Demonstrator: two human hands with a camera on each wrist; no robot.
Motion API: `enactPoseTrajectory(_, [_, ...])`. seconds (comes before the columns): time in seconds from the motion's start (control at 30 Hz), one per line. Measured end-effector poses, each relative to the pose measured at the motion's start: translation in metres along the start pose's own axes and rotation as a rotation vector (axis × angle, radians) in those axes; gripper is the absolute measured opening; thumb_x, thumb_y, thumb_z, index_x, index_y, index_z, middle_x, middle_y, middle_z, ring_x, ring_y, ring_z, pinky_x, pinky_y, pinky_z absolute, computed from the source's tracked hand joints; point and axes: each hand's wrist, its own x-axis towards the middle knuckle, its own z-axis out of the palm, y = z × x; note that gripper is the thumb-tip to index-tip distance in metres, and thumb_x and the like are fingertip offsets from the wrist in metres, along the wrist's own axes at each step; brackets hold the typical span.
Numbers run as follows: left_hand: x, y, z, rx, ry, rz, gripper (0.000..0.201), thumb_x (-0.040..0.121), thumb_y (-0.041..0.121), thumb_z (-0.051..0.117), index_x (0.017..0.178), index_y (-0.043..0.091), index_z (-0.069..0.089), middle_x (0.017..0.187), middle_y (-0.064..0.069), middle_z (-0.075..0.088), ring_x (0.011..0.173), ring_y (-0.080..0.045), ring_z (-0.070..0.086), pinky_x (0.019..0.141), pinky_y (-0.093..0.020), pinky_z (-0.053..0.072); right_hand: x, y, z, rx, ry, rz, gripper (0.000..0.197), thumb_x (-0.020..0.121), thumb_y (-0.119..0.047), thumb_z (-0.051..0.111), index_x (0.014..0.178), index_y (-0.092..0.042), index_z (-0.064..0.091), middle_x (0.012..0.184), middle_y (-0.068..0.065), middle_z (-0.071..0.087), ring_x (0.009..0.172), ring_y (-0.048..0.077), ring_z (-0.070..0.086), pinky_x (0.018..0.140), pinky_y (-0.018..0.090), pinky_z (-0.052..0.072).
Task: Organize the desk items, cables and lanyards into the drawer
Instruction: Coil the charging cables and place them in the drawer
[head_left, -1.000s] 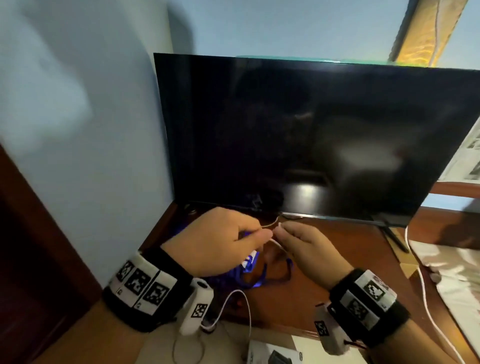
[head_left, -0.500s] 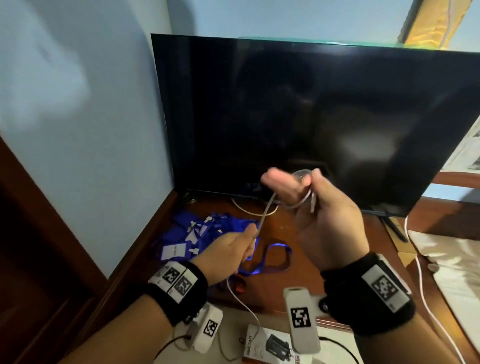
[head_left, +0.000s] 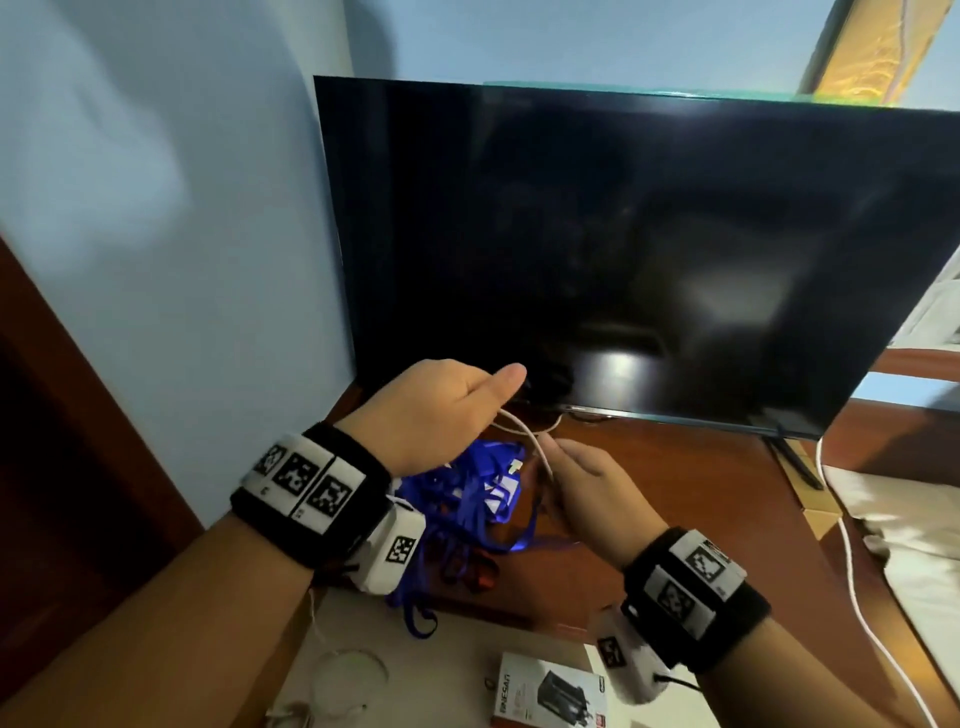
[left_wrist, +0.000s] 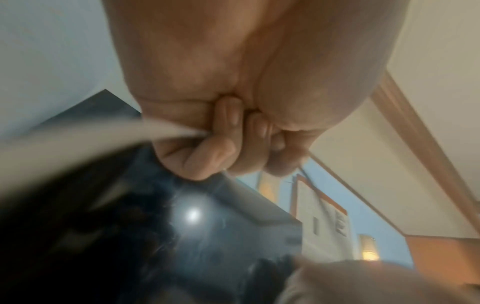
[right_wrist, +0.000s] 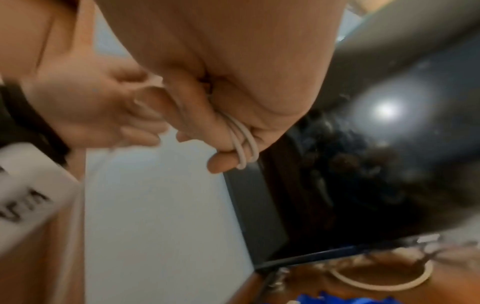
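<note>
A: Hands?
B: Left hand fingers curled round the white cable, thumb sticking out toward the monitor. Left wrist view confirms it, cable exits the fist as a blurred white streak

A: Right?
B: Right hand just below the monitor's bottom edge, gripping the same cable. Right wrist view shows several loops of it wound over the fingers, thumb pressed on them

A: Rest of the cable?
B: One more loop lies on the wooden desk at the monitor's foot

A: Lanyards?
B: Blue lanyards piled on the desk in front of the monitor's left corner, under and between the two hands, white tags among them, text too small to read

A: Any writing?
B: Boxed charger in front of the monitor, near the bottom of the head view, label along its side reads something like "UGREEN", not sure. Wristbands carry black-and-white square markers

A: Other stuff?
B: Second white cable runs down the desk right of the monitor. Screen dark, only reflections

A: Drawer?
B: Can't tell which part is it
</note>
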Motion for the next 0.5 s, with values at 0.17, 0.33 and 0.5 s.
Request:
enactPoseTrajectory(0.17, [0.023,-0.035,0.024,-0.121,0.021,-0.135,0.068,0.102,0.070,0.034,0.058,0.019,0.040,0.054,0.002,0.037,0.048,-0.015,0.038,0.059,-0.036,0.037,-0.016,-0.034,-0.001,0.396,-0.072,-0.073,0.058,0.107,-0.044,0.037,0.077,-0.003,0.065,0.039,0.009,0.036,0.038,0.022,0.041,0.051,0.024,0.044])
enactPoseTrajectory(0.33, [0.006,-0.054,0.076,-0.302,-0.098,-0.235,0.075,0.087,0.089,0.031,0.062,0.019,0.043,0.058,-0.003,0.030,0.055,-0.024,0.031,0.056,-0.041,0.037,-0.018,-0.065,-0.006,0.730,-0.060,-0.210,0.038,0.109,-0.030,0.036,0.079,-0.008,0.047,0.062,0.022,0.063,0.054,0.032,0.062,0.067,0.040,0.057])
enactPoseTrajectory(0.5, [-0.024,-0.042,0.088,-0.332,-0.229,-0.245,0.068,0.103,0.070,0.027,0.067,0.014,0.042,0.063,-0.007,0.027,0.057,-0.026,0.030,0.060,-0.040,0.049,-0.005,-0.077,-0.026,0.784,0.122,-0.356,0.034,0.111,-0.019,0.034,0.084,-0.006,0.051,0.120,0.024,0.072,0.116,0.032,0.070,0.108,0.040,0.050])
